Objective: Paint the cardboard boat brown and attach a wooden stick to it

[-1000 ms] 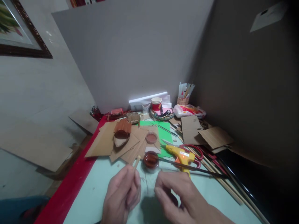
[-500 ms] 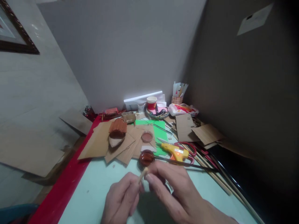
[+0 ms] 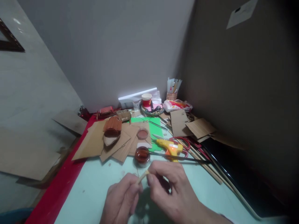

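Between my two hands is a short, pale wooden stick (image 3: 141, 178), tilted up to the right. My left hand (image 3: 122, 194) pinches its lower end between thumb and fingers. At the upper end, the thumb and forefinger of my right hand (image 3: 169, 186) are pressed together on its tip. Just beyond my hands stands a small round jar of dark brown liquid (image 3: 142, 155). A dark paintbrush (image 3: 179, 157) lies to the right from the jar's edge. Behind the brush are a yellow glue gun (image 3: 170, 147) and red-handled scissors (image 3: 183, 142).
A small model boat with a reddish-brown roof (image 3: 112, 130) sits on cardboard sheets (image 3: 87, 141) at the left. Long thin sticks (image 3: 207, 169) and a black panel (image 3: 240, 177) run along the right. Farther back are a red paper cup (image 3: 146, 100) and a holder with glue sticks (image 3: 172, 95).
The view has shifted slightly, so the table things sit a little farther left. Both hands stay on the stick; my right fingers have closed in more around its tip.
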Demonstrator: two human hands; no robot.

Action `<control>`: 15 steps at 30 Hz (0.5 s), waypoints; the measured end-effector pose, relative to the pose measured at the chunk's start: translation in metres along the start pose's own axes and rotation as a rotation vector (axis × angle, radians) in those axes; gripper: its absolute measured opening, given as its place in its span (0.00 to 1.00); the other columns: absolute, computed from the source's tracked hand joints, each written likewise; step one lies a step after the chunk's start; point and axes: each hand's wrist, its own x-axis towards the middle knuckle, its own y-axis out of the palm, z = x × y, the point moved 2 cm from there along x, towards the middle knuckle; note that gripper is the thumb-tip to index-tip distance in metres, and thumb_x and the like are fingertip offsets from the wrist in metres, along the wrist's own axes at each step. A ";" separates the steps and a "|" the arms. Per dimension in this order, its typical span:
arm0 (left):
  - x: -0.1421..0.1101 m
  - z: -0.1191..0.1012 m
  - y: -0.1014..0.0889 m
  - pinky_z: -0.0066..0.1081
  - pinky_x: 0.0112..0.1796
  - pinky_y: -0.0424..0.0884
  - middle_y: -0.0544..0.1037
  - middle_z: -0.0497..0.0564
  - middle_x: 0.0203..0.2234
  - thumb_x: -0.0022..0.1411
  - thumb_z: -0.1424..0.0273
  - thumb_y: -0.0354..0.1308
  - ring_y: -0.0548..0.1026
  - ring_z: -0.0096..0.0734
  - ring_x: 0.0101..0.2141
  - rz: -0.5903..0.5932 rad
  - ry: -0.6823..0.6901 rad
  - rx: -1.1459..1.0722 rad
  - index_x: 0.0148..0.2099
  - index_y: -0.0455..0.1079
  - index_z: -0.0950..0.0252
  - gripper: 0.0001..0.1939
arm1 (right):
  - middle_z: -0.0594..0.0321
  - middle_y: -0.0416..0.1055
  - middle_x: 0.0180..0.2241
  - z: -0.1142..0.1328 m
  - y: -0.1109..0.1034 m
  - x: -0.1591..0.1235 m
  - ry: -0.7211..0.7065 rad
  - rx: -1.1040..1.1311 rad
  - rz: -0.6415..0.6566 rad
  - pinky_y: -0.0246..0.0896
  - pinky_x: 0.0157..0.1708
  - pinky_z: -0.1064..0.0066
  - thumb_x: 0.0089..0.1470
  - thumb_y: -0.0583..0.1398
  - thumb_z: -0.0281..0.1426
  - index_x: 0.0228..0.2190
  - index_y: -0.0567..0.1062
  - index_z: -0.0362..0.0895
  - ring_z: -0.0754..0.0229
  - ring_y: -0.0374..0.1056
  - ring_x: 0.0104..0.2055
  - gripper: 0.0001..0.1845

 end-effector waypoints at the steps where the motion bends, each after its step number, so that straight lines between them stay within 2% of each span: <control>1: 0.000 0.000 0.000 0.27 0.22 0.49 0.58 0.42 0.12 0.61 0.47 0.60 0.56 0.21 0.16 -0.022 -0.049 -0.091 0.25 0.69 0.63 0.25 | 0.71 0.51 0.18 0.000 0.004 -0.002 -0.005 0.006 0.006 0.42 0.21 0.76 0.54 0.50 0.23 0.21 0.55 0.44 0.69 0.49 0.20 0.12; 5: 0.003 -0.004 -0.001 0.22 0.20 0.49 0.55 0.39 0.14 0.56 0.49 0.67 0.54 0.18 0.16 -0.142 -0.140 -0.435 0.27 0.66 0.64 0.24 | 0.71 0.53 0.19 -0.004 0.022 -0.013 -0.109 0.037 0.146 0.46 0.20 0.79 0.54 0.48 0.25 0.22 0.55 0.44 0.70 0.51 0.20 0.11; 9: 0.008 -0.007 -0.006 0.20 0.19 0.51 0.56 0.40 0.14 0.59 0.53 0.66 0.53 0.17 0.17 -0.201 -0.148 -0.508 0.31 0.69 0.63 0.19 | 0.69 0.63 0.23 -0.016 0.022 -0.028 -0.186 -0.052 0.282 0.52 0.24 0.76 0.63 0.50 0.30 0.26 0.66 0.43 0.68 0.59 0.24 0.14; 12: 0.012 -0.003 -0.013 0.20 0.19 0.55 0.60 0.41 0.15 0.61 0.55 0.64 0.57 0.19 0.17 -0.216 -0.127 -0.480 0.35 0.70 0.62 0.16 | 0.66 0.67 0.27 -0.027 -0.001 -0.035 -0.127 -0.190 0.327 0.56 0.27 0.75 0.69 0.50 0.32 0.31 0.70 0.43 0.66 0.63 0.28 0.16; 15: 0.015 0.003 -0.021 0.20 0.18 0.58 0.63 0.42 0.17 0.61 0.56 0.64 0.60 0.20 0.17 -0.220 -0.101 -0.438 0.36 0.70 0.61 0.14 | 0.61 0.67 0.32 -0.041 -0.040 -0.039 -0.051 -0.415 0.275 0.58 0.31 0.72 0.70 0.46 0.27 0.36 0.71 0.42 0.61 0.64 0.32 0.15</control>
